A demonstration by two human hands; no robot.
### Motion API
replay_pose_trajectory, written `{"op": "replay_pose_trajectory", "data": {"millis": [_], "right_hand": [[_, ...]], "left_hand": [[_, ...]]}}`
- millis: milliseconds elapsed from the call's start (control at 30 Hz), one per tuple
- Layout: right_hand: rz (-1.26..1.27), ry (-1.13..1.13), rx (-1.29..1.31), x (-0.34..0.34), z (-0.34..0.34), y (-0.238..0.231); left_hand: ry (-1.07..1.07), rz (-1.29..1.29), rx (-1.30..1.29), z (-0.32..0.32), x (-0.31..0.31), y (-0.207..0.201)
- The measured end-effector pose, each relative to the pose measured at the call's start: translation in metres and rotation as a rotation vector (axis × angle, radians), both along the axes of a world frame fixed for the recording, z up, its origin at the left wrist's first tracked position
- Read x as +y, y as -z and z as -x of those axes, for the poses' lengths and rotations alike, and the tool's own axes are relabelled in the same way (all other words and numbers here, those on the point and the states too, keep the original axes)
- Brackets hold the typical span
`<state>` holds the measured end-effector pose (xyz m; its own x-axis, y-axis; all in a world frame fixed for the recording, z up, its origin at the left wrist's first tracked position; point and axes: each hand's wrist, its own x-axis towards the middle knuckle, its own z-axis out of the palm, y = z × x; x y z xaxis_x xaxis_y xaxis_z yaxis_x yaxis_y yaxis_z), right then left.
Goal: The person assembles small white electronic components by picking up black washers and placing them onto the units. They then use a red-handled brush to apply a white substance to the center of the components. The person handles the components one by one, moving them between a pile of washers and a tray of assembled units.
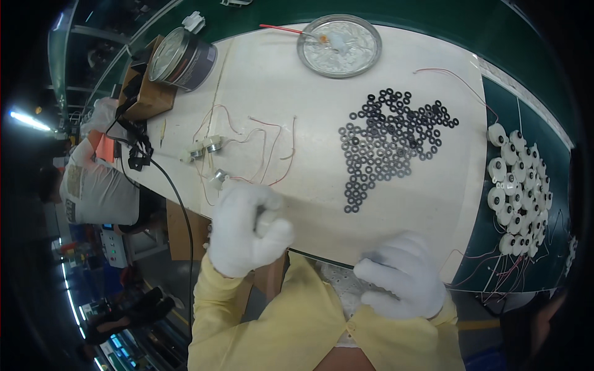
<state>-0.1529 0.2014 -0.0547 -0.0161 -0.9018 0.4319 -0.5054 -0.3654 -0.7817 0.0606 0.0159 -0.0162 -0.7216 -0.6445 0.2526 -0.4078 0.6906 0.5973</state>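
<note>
"Three small metal-and-cream round parts [213,143], thin wires attached, at left on the white tabletop [260,80]. Then?"

"Left white-gloved hand [247,232], just below them, fingers curled; grip contents can't be told."

"Next?"

"Scattered small black rings [390,127], mid-right. Below them, right white-gloved hand [402,275], half-curled; can't tell if holding. Far right: clustered white discs [497,168] with black centres, on green."

Inside of left grip [240,230] indistinct; white piece [236,2] cut off by top edge
</note>
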Motion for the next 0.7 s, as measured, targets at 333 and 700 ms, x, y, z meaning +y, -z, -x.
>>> {"op": "replay_pose_trajectory", "data": {"millis": [333,700], "right_hand": [[0.028,0.096,0.006,0.006,-0.004,0.001],[0.053,0.124,-0.021,0.005,-0.003,0.002]], "left_hand": [[0.162,0.483,-0.225,0.044,0.017,0.037],[0.256,0.406,-0.242,0.047,0.009,0.03]]}}
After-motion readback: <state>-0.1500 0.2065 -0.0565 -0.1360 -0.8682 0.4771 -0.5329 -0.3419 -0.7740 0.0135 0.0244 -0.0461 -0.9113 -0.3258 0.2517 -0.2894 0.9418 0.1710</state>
